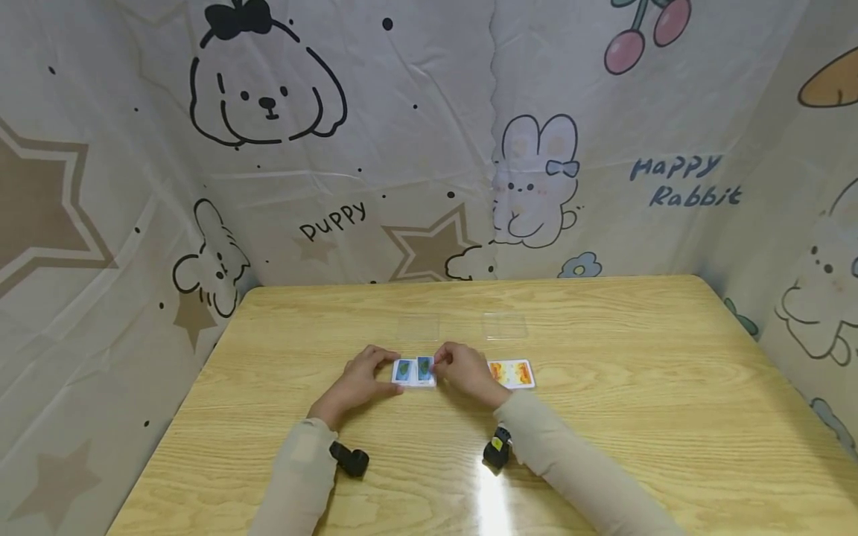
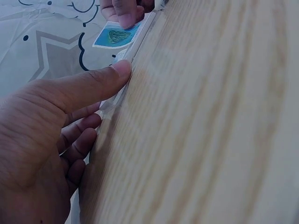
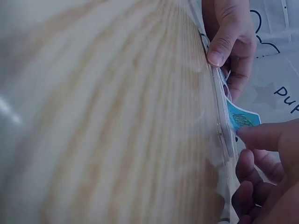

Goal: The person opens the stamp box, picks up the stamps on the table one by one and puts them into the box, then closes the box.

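On the table, my left hand (image 1: 362, 378) holds a flat white card stack (image 1: 413, 384) by its left end, thumb on the near edge and fingers on the far edge. Two small blue pictures with green shapes show on top. The left blue picture (image 1: 403, 370) lies flat. My right hand (image 1: 468, 372) pinches the other one, a small blue picture card (image 1: 424, 368), at its right side. In the left wrist view, this blue card (image 2: 117, 36) stands tilted up from the stack. The right wrist view shows the thumb and finger at the blue card's edge (image 3: 245, 119).
A white card with orange pictures (image 1: 523, 374) lies right of the stack, partly behind my right hand. Two clear plastic pieces, one on the left (image 1: 418, 327) and one on the right (image 1: 505, 325), lie farther back. A printed cloth (image 1: 402, 149) hangs behind the table.
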Demonstrator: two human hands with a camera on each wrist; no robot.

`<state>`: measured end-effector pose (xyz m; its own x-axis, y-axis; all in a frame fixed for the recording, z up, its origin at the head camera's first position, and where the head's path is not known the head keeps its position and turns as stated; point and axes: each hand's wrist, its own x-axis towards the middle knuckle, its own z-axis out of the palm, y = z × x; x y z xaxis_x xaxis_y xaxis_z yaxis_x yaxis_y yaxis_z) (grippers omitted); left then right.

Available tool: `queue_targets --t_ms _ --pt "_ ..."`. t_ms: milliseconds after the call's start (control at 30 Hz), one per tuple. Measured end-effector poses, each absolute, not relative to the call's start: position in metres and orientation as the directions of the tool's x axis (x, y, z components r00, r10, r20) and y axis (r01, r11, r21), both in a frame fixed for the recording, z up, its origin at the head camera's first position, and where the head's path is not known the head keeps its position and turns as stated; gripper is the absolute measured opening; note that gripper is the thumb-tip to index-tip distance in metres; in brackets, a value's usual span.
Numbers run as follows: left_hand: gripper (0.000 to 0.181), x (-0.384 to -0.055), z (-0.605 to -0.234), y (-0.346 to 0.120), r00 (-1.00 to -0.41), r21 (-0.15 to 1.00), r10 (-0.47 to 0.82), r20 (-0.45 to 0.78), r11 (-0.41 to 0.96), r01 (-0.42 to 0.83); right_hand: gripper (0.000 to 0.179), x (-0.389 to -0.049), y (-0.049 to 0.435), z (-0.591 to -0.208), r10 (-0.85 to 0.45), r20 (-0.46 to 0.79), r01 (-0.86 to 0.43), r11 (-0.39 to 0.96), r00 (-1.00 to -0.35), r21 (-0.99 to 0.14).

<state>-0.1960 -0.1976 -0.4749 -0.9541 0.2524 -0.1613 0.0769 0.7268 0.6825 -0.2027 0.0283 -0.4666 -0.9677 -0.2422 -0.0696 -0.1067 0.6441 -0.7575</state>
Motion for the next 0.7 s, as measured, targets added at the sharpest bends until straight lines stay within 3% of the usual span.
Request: queue_targets --t_ms 467,700 --pt "0.055 -0.1948 -0.4721 -0.1972 -0.954 0.687 0.246 -0.17 0.723 0.065 0.012 -0.2015 0.0241 -0.4635 -0.261 -0.046 -0.176 0.76 -0.964 -0.626" --pt "0.056 -0.1949 -0.4717 -0.1974 -0.954 0.688 0.248 -0.167 0.723 0.067 0.02 -0.2018 0.0232 -0.4626 -0.262 -0.073 -0.156 0.753 -0.962 -0.639"
